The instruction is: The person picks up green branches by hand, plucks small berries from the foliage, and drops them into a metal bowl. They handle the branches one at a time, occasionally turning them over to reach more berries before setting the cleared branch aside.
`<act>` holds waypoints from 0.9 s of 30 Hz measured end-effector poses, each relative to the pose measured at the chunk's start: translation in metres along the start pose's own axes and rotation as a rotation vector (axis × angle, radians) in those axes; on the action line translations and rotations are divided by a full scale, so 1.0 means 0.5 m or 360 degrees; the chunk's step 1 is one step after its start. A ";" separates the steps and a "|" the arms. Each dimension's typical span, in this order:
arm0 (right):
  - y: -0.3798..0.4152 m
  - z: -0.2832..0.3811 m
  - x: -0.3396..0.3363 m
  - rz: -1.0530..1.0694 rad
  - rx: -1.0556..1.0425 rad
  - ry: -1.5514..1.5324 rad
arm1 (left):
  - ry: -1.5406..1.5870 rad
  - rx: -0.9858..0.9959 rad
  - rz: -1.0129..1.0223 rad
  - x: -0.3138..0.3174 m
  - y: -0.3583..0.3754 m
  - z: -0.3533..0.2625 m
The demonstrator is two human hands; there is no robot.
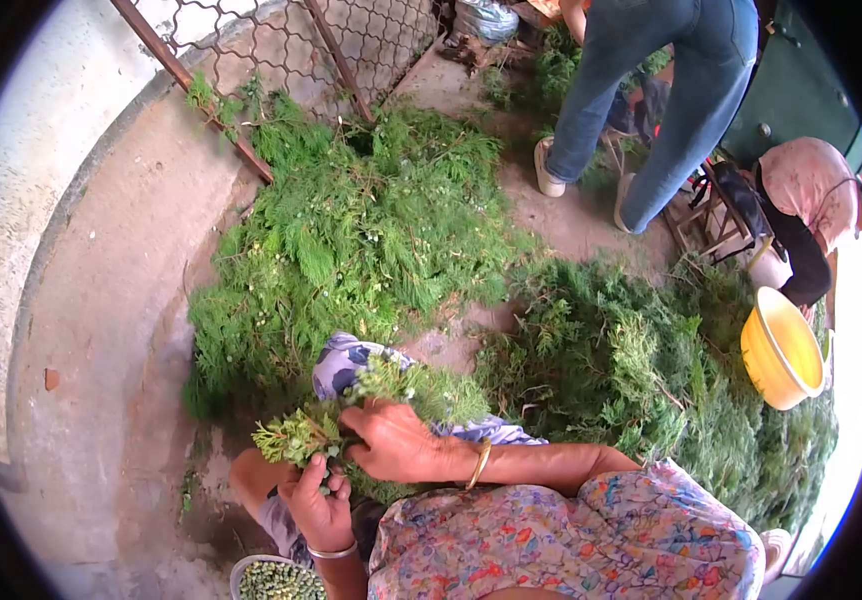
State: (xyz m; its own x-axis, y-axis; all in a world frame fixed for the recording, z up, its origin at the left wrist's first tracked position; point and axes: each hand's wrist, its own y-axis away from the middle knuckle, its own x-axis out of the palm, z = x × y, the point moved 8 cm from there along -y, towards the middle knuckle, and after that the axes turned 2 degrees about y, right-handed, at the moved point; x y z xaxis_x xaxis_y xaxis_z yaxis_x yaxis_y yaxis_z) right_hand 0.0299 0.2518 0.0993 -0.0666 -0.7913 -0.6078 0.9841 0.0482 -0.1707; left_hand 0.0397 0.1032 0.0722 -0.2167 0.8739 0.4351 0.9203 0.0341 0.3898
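A leafy conifer sprig (296, 436) with scale-like green foliage is between my hands, above my lap. My left hand (319, 508), with a silver bangle at the wrist, pinches its lower side between thumb and fingers. From the right, my right hand (399, 440), wearing a gold bangle, closes its fingers on the sprig's other side; its fingertips are partly hidden in the leaves. More foliage (441, 395) lies over the patterned cloth on my knee. Below my left hand, a white bowl (236, 575) holds many small green cones or seeds (279, 580).
A large heap of cut conifer branches (351, 230) lies ahead, and a darker heap (611, 350) to the right. A yellow basin (783, 350) tilts beside a bent-over person (811, 190). Another person in jeans (641, 80) stands beyond. A wire-mesh panel (291, 50) leans at the back.
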 end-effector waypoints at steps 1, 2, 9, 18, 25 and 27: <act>0.001 -0.003 -0.011 -0.0100 -0.0004 -0.0037 | 0.0083 -0.0040 0.0083 0.001 -0.002 0.007; 0.000 0.000 -0.021 -0.0189 -0.0119 -0.0066 | 0.0170 -0.0060 0.0129 -0.004 0.003 0.004; 0.008 -0.024 0.016 -0.0059 0.0131 -0.0401 | 0.0384 0.0052 0.0250 -0.055 0.035 -0.024; 0.011 -0.015 0.068 -0.0036 0.0206 -0.0283 | -0.0555 0.0856 -0.0258 -0.131 0.041 -0.064; 0.019 0.023 0.061 -0.0242 -0.0121 -0.0029 | -0.0985 0.0939 -0.0351 -0.135 0.021 -0.067; 0.023 0.021 0.062 -0.0249 -0.0167 0.0024 | -0.0260 0.0449 -0.0129 -0.146 0.008 -0.029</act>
State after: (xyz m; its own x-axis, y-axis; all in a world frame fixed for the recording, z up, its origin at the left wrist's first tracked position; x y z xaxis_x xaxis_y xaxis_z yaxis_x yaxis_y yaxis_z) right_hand 0.0407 0.2212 0.0868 -0.2204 -0.7851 -0.5788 0.9392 -0.0107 -0.3432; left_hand 0.0545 0.0327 0.0536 -0.2588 0.9283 0.2672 0.9610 0.2196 0.1678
